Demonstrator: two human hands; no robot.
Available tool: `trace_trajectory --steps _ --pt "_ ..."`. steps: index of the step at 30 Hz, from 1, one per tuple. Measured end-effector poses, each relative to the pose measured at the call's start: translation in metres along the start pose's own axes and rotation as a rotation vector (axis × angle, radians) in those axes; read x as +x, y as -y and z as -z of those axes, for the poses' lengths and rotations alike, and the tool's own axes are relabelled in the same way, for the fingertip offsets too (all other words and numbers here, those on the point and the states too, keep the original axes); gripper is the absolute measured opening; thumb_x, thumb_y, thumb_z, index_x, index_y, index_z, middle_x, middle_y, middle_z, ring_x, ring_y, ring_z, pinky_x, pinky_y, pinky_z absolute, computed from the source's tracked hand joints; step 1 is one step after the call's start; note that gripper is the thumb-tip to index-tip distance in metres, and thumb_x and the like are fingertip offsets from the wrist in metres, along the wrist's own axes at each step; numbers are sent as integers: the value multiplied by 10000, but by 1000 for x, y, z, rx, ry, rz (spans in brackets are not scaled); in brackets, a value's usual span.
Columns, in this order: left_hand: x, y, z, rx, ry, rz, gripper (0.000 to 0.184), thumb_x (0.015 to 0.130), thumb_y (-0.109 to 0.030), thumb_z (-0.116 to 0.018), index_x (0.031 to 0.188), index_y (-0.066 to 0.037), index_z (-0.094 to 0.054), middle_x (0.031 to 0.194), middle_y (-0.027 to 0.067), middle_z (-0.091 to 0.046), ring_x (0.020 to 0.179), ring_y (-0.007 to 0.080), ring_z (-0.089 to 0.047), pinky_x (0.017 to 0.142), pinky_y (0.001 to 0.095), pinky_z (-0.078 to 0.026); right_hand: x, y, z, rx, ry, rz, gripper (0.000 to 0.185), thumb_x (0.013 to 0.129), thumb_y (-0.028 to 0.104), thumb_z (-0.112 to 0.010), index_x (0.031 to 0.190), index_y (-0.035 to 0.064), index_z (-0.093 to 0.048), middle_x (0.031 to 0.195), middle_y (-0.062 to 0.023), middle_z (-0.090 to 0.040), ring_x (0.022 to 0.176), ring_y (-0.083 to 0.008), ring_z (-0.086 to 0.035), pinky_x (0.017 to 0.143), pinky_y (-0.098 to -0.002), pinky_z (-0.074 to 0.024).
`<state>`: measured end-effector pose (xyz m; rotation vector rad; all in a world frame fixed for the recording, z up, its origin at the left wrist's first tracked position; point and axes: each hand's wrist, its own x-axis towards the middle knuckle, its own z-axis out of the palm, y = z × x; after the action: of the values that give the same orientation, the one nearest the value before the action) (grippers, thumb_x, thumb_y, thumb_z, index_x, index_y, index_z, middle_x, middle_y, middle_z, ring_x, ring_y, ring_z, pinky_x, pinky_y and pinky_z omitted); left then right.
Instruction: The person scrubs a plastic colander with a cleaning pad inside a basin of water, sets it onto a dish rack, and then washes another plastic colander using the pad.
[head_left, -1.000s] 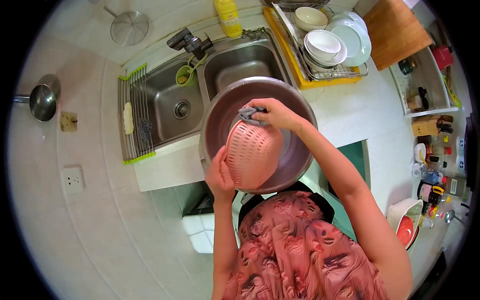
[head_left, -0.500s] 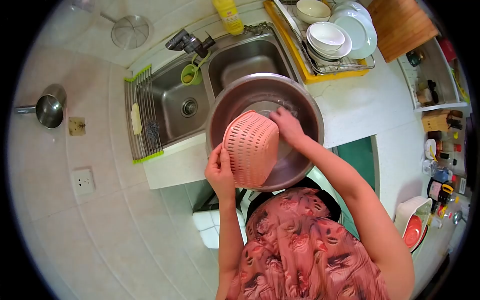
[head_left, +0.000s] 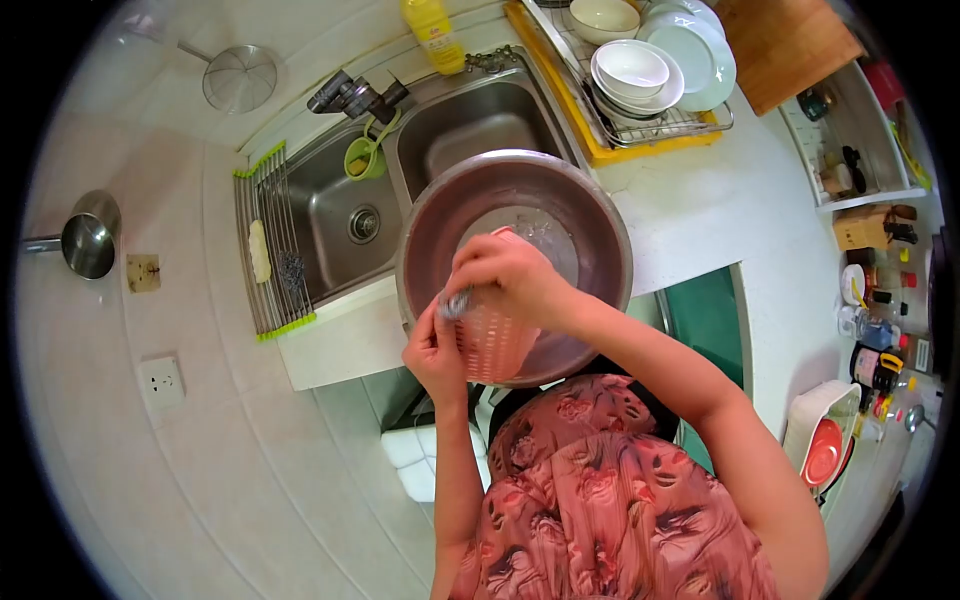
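My left hand [head_left: 434, 350] grips the rim of a pink slotted plastic basket [head_left: 492, 345], tilted over a large metal basin [head_left: 612, 225]. Fingers of my right hand [head_left: 510, 275] are closed on a small silvery-grey wad [head_left: 455, 305] that looks like a steel wool scrubber. It is pressed at the basket's rim, close to my left fingertips, and is partly blurred. My right hand and forearm hide much of the basket's upper side. A little water shows in the bottom of the basin.
Behind the basin is a double sink [head_left: 480, 125] with a faucet [head_left: 355, 97] and a green strainer cup [head_left: 364, 158]. A roll-up rack [head_left: 268, 240] holds a dark scrubber. The dish rack [head_left: 655, 140] with bowls and plates stands right, bottles [head_left: 878, 368] farther right.
My right hand has come up out of the basin and moved left to the basket's rim, with the silvery-grey wad now visible. My left hand still holds the basket. The view has shifted slightly.
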<state>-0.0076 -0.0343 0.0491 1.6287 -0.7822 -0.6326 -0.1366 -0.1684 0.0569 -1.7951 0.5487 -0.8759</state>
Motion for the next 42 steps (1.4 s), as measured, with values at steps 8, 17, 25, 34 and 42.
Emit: trace_trajectory --steps 8,17,25,34,42 --pt "5 13 0 -94 -91 42 264 1011 -139 -605 1157 65 -688 1019 61 -713 871 90 -625 791 242 -518 -14 -93 25 -141 -193 -367 210 810 57 -750 1021 61 -750 950 -86 -695 891 -196 -669 813 -309 -520" --pt "20 43 28 -550 -180 345 300 1049 -206 -518 1176 37 -640 1099 99 -691 978 169 -664 848 309 -555 -22 -109 19 -386 -191 -392 217 790 55 -736 1006 74 -747 953 -134 -659 900 -309 -655 835 -390 -521" --pt "21 63 59 -904 -56 669 498 1077 -380 -393 1353 16 -513 1337 131 -604 1203 256 -591 1022 410 -490 -57 -148 0 -274 -186 -633 353 758 51 -724 1098 139 -758 1030 -145 -681 937 -314 -671 857 -376 -527" --pt "25 84 49 -852 42 704 478 940 -168 -665 1363 -7 -513 1321 133 -617 1197 268 -603 1046 432 -490 -32 -31 -41 -122 -214 -129 336 784 7 -711 1105 101 -750 1002 -105 -682 925 -250 -672 841 -342 -531" --pt "21 91 52 -936 57 751 489 882 -107 -700 1326 20 -538 1254 142 -654 1148 275 -636 1021 437 -513 -23 -56 -21 -277 -289 -251 288 743 12 -747 1018 96 -770 997 -106 -673 920 -277 -671 820 -352 -536"
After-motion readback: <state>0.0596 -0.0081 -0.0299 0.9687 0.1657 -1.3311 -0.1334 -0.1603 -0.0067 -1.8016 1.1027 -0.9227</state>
